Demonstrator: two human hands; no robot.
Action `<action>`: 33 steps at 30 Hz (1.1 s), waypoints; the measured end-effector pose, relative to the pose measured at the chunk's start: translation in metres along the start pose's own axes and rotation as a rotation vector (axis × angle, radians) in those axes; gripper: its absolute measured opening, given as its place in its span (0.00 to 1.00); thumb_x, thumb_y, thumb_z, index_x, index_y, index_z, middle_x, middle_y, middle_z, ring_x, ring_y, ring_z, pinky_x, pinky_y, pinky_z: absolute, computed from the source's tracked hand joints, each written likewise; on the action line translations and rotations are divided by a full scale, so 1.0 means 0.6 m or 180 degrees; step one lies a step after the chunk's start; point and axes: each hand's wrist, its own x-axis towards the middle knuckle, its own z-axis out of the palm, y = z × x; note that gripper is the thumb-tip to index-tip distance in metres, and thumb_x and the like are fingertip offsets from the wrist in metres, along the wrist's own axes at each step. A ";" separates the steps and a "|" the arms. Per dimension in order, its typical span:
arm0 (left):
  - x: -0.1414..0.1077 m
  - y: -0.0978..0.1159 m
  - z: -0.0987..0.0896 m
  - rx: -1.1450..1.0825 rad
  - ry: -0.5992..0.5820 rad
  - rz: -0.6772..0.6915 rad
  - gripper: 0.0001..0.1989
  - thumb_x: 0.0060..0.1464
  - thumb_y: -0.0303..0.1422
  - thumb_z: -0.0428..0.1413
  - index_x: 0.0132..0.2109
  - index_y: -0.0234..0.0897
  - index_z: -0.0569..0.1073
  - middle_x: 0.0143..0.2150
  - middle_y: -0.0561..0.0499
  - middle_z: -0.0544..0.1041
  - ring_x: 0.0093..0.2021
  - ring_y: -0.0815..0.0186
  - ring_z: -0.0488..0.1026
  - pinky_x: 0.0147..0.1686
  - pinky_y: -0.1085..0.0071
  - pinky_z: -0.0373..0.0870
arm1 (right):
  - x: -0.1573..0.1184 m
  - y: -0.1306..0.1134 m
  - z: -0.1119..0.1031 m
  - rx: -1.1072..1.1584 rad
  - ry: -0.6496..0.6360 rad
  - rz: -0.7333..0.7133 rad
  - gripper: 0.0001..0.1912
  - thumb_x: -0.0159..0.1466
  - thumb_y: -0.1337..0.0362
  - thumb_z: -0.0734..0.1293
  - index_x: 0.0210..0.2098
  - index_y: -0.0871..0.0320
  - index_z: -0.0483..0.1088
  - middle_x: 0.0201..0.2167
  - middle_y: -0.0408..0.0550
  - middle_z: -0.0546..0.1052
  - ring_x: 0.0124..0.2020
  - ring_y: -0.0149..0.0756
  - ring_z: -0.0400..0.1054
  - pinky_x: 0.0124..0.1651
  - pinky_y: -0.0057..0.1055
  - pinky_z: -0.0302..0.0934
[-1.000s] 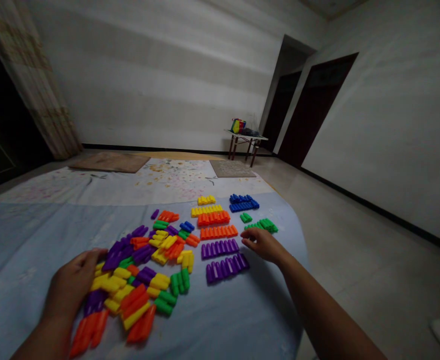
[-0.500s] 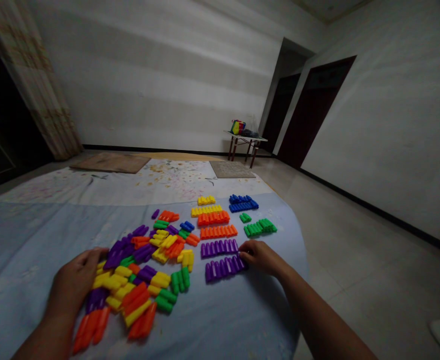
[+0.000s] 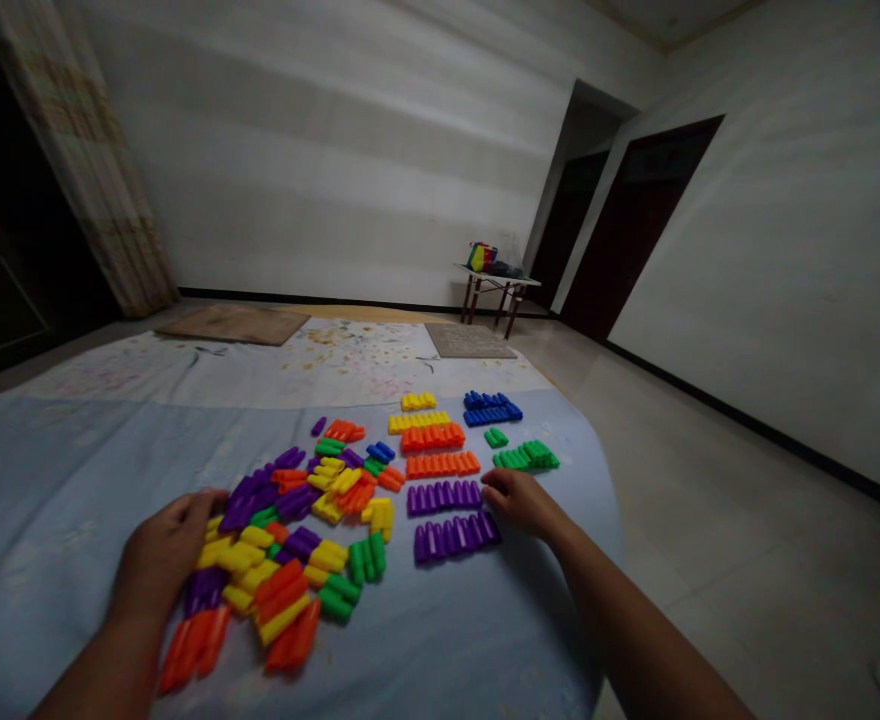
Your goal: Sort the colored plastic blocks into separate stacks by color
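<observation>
Loose plastic bullet-shaped pegs in purple, yellow, orange, green and blue lie in a mixed pile [image 3: 260, 570]. At its left edge rests my left hand [image 3: 168, 548], fingers stretched along the pegs and partly hidden behind the back of the hand. My right hand [image 3: 524, 507] is at the right end of the upper purple row [image 3: 444, 497], thumb and forefinger slightly apart, with no peg visible between them. A lower purple row [image 3: 456, 538] lies nearer me. Beyond are orange rows [image 3: 442, 465], yellow rows [image 3: 419, 422], blue rows [image 3: 492, 413] and a green group [image 3: 528, 455].
A pale blue floral cloth [image 3: 110, 460] covers the round table. At its far side lie a brown board [image 3: 234, 324] and a grey-brown mat [image 3: 471, 341]. A small table [image 3: 504, 275] with a colourful bag [image 3: 482, 256] stands by the wall.
My right hand has shifted slightly away from me along the end of the purple rows. My left hand stays by the pile. The whole view has moved a little.
</observation>
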 end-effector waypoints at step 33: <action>0.000 -0.006 0.006 -0.0432 0.0032 0.0021 0.20 0.47 0.45 0.45 0.34 0.37 0.75 0.35 0.49 0.79 0.39 0.60 0.75 0.40 0.70 0.69 | 0.036 -0.195 0.094 -0.0218 -0.0700 -0.1215 0.14 0.54 0.70 0.66 0.41 0.57 0.71 0.36 0.47 0.70 0.37 0.35 0.66 0.38 0.26 0.58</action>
